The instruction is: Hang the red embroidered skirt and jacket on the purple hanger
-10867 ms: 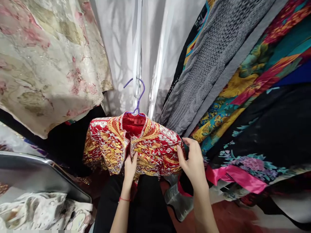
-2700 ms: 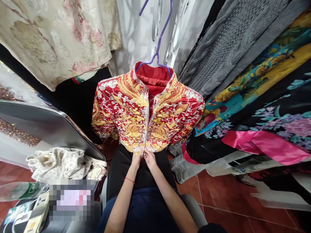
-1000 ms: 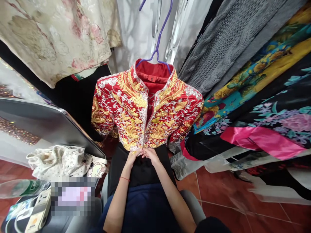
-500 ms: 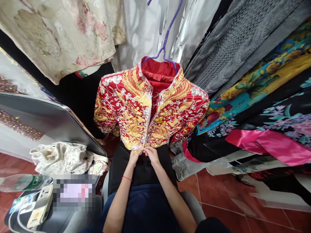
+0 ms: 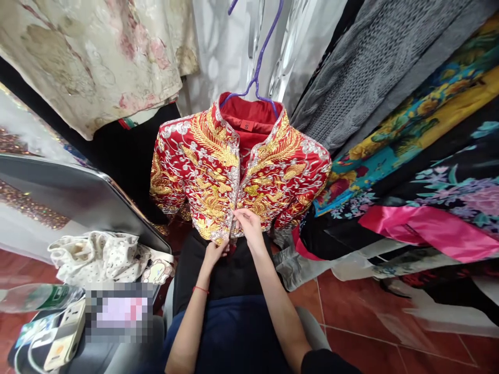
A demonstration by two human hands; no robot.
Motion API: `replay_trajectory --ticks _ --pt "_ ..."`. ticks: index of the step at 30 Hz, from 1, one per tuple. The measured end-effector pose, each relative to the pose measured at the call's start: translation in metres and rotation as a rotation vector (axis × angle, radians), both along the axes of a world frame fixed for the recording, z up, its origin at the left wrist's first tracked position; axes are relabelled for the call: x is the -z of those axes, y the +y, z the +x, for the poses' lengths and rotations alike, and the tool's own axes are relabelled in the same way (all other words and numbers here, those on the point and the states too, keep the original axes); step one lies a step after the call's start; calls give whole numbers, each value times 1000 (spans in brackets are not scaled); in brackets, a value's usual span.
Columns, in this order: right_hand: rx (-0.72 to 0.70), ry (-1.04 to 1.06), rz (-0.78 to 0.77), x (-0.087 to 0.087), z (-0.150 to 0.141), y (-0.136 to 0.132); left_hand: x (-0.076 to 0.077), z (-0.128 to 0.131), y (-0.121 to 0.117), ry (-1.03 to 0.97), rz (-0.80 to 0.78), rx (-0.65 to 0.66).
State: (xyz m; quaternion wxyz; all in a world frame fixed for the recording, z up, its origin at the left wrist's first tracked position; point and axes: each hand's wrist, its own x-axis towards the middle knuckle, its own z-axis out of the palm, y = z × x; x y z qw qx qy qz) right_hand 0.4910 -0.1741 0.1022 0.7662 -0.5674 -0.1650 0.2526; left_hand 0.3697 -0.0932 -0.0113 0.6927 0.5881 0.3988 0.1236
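Observation:
A red short-sleeved jacket (image 5: 210, 176) with gold and silver embroidery hangs upright on a purple wire hanger (image 5: 256, 67). Its stand collar and upper front are parted, showing a red lining and a size label (image 5: 246, 125). At the bottom of the front, my left hand (image 5: 215, 252) is closed on the hem. Higher up, my right hand (image 5: 249, 222) pinches at the centre front edge; any small pull between its fingertips is too small to make out. Below the right fingertips, the two front edges lie close together.
Floral cream cloth (image 5: 101, 52) hangs at upper left. A grey knit (image 5: 346, 72) and several flowered garments crowd the right side. On my left stand a dark chair back (image 5: 74, 192), spotted white cloth (image 5: 97, 257), a plastic bottle (image 5: 42, 297) and a power strip (image 5: 66, 335).
My right hand has moved up the jacket's centre front, away from my left hand. My left hand stays at the hem. The view has shifted slightly.

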Motion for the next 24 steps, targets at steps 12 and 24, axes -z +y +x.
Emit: replay_trajectory --ticks 12,24 --pt "136 32 0 0 -6 2 -114 54 7 91 1008 109" --pt "158 104 51 -24 -15 3 -109 52 -6 109 990 133"
